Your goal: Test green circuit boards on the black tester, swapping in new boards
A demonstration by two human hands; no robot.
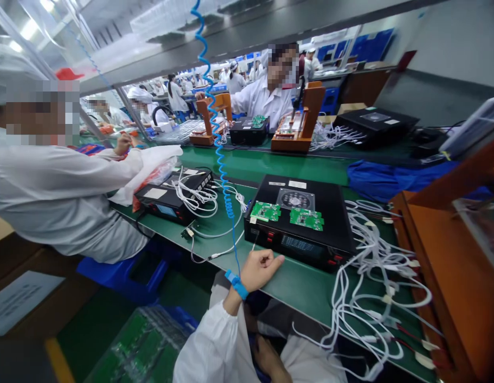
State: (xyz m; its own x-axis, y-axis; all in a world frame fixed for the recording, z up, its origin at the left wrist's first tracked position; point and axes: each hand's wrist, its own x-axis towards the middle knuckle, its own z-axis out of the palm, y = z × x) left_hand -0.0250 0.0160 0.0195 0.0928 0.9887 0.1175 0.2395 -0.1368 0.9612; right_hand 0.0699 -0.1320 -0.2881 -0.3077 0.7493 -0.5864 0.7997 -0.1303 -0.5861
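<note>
My left hand (pixel 262 270) rests at the front edge of the green bench, fingers curled into a loose fist, thumb stretched out. Nothing shows in it. A blue wrist strap (pixel 236 284) circles that wrist, tied to a blue coiled cord (pixel 220 159) hanging from above. Just beyond the hand stands a black test box (pixel 330 213) with a small display and red switches. Two green circuit boards (pixel 266 211) lie on its top, near a fan grille. What seems to be my right hand (pixel 269 359) is low over my lap in shadow, its fingers unclear.
White cables (pixel 374 255) tangle right of the box, beside an orange fixture (pixel 450 276). Leftward sits a smaller black box (pixel 175 194) with coiled white leads. A co-worker (pixel 59 181) sits at left, another (pixel 266 96) opposite. Bagged green boards (pixel 139 346) are at lower left.
</note>
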